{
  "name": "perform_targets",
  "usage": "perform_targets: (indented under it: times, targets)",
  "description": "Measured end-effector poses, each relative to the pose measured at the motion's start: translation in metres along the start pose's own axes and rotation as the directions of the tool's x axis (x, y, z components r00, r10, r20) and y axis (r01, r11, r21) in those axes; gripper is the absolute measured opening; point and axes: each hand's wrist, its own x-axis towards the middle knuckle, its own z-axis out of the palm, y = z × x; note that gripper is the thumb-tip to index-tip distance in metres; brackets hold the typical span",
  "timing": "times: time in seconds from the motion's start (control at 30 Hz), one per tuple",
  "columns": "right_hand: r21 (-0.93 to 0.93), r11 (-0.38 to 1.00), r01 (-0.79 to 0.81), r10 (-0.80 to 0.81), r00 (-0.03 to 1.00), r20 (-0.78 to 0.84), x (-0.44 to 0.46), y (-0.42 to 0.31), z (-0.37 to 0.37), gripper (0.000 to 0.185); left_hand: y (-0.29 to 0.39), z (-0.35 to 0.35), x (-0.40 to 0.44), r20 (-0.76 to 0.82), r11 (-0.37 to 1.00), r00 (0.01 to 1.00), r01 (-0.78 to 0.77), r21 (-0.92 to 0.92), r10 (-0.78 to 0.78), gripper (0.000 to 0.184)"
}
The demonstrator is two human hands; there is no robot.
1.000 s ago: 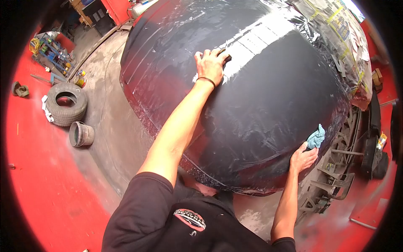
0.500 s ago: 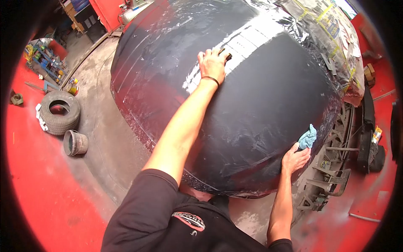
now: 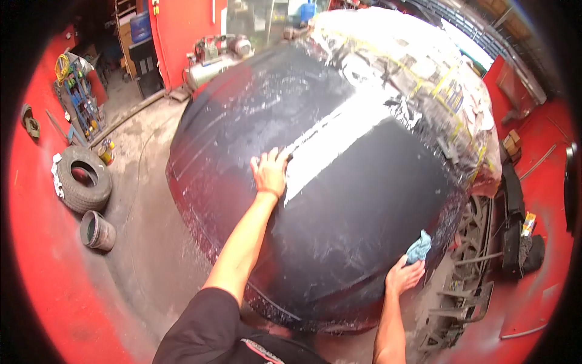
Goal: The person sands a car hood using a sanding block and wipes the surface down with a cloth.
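A dark, wet car hood (image 3: 357,200) fills the middle of the view, with whitish residue and a bright reflected strip across it. My left hand (image 3: 270,173) lies on the hood beside that strip, fingers bent over a small dark sanding block (image 3: 287,156) that is mostly hidden beneath them. Near the hood's front right edge, my right hand (image 3: 405,276) grips a crumpled blue-green cloth (image 3: 419,247) against the surface.
Paper and plastic masking (image 3: 436,79) covers the car behind the hood. At left are a tire (image 3: 85,179), a bucket (image 3: 98,230) and a blue tool rack (image 3: 83,91). An air compressor (image 3: 218,64) stands behind, and metal brackets (image 3: 461,300) lie at right.
My left hand has slid back toward me and leftward along the hood, off the bright strip's middle. The view has tilted up. My right hand still has the cloth near the front right edge.
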Motion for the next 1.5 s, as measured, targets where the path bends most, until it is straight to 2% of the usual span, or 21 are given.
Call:
perform_targets:
  times: [0.03,0.07,0.23,0.33,0.4,0.43,0.47,0.53,0.63,0.73,0.83,0.87,0.9,0.93,1.0,1.1,1.2,1.3,1.37,1.43,1.5]
  targets:
    - [0.002,1.0,0.003,-0.003,1.0,-0.008,-0.001,0.0,0.0,0.073,0.001,-0.009,-0.014,0.027,0.999,0.999,-0.037,0.035,0.036,0.035]
    - [0.006,1.0,-0.004,0.004,1.0,-0.007,-0.003,-0.001,0.0,0.073,0.008,-0.018,-0.041,0.048,1.0,0.999,-0.006,-0.023,0.007,0.035]
    - [-0.029,1.0,-0.012,0.013,1.0,0.022,-0.001,0.0,0.003,0.073,0.04,-0.082,-0.184,0.079,0.982,0.987,-0.131,-0.138,0.143,0.05]
    - [-0.023,1.0,0.01,-0.01,1.0,-0.003,0.002,0.001,0.006,0.072,0.021,-0.071,-0.14,0.092,0.98,0.983,-0.147,-0.137,0.16,0.048]
    - [-0.025,1.0,0.004,-0.004,1.0,-0.005,-0.004,0.005,0.005,0.073,0.001,-0.045,-0.077,0.05,0.999,0.999,-0.012,0.034,0.01,0.037]
    - [-0.025,1.0,-0.001,0.001,1.0,-0.002,-0.003,0.003,0.002,0.073,-0.012,-0.027,-0.046,0.027,0.996,0.996,0.081,-0.032,-0.08,0.032]
    - [-0.026,1.0,-0.001,0.001,1.0,0.002,-0.001,0.0,-0.001,0.073,-0.022,-0.016,-0.025,0.04,0.995,0.995,0.095,0.005,-0.096,0.039]
    - [-0.023,0.999,0.024,-0.025,0.999,-0.047,0.006,0.005,0.013,0.073,-0.026,-0.008,-0.026,-0.04,0.998,0.997,0.061,0.01,-0.061,0.035]
    - [0.01,1.0,-0.006,0.006,1.0,0.03,0.004,0.007,0.01,0.074,0.001,-0.065,-0.107,0.066,1.0,0.998,0.014,-0.008,-0.013,0.037]
    - [-0.03,0.999,-0.015,0.017,0.998,0.061,0.005,0.01,0.013,0.077,0.011,-0.092,-0.206,0.057,0.995,0.998,-0.012,-0.099,0.017,0.046]
    - [-0.037,0.999,-0.034,0.036,0.998,0.056,0.009,0.01,0.018,0.078,-0.011,-0.087,-0.184,0.066,0.995,0.996,-0.057,-0.078,0.062,0.05]
    - [-0.027,1.0,0.011,-0.011,1.0,0.025,0.01,0.015,0.021,0.079,-0.027,-0.075,-0.158,0.048,0.999,0.998,-0.029,-0.045,0.031,0.05]
    - [-0.039,0.999,0.007,-0.006,1.0,0.023,0.007,0.017,0.023,0.079,-0.038,-0.075,-0.12,0.072,0.996,0.994,0.081,0.049,-0.084,0.045]
    - [-0.049,0.999,0.005,-0.004,1.0,0.018,0.007,0.017,0.024,0.079,-0.061,-0.055,-0.089,-0.033,0.982,0.986,0.163,0.093,-0.161,0.038]
    - [-0.056,0.998,0.009,-0.009,1.0,0.006,0.011,0.018,0.023,0.079,-0.089,-0.043,-0.047,0.027,0.98,0.981,0.19,0.067,-0.192,0.036]
    - [-0.042,0.999,-0.003,0.002,1.0,-0.004,0.008,0.016,0.024,0.079,-0.074,-0.052,-0.09,-0.055,0.988,0.989,0.141,0.057,-0.138,0.037]
    - [-0.064,0.998,0.004,-0.004,1.0,0.006,0.009,0.013,0.018,0.079,-0.018,-0.087,-0.195,0.03,0.995,0.997,0.068,-0.068,-0.066,0.04]
    - [-0.07,0.998,0.007,-0.007,1.0,-0.001,0.009,0.014,0.022,0.078,-0.016,-0.095,-0.205,0.097,0.997,0.995,-0.021,-0.069,0.027,0.043]
    - [-0.046,0.999,0.017,-0.017,1.0,-0.007,0.013,0.01,0.026,0.078,-0.027,-0.091,-0.167,0.091,0.997,0.993,-0.066,-0.04,0.07,0.042]
    - [-0.045,0.999,0.005,-0.006,1.0,-0.008,0.008,0.016,0.023,0.078,-0.04,-0.075,-0.097,0.069,1.0,0.997,0.029,0.005,-0.029,0.038]
    - [-0.01,1.0,0.002,-0.002,1.0,0.021,0.008,0.016,0.021,0.078,-0.058,-0.037,-0.052,-0.001,0.999,1.0,0.029,-0.027,-0.029,0.034]
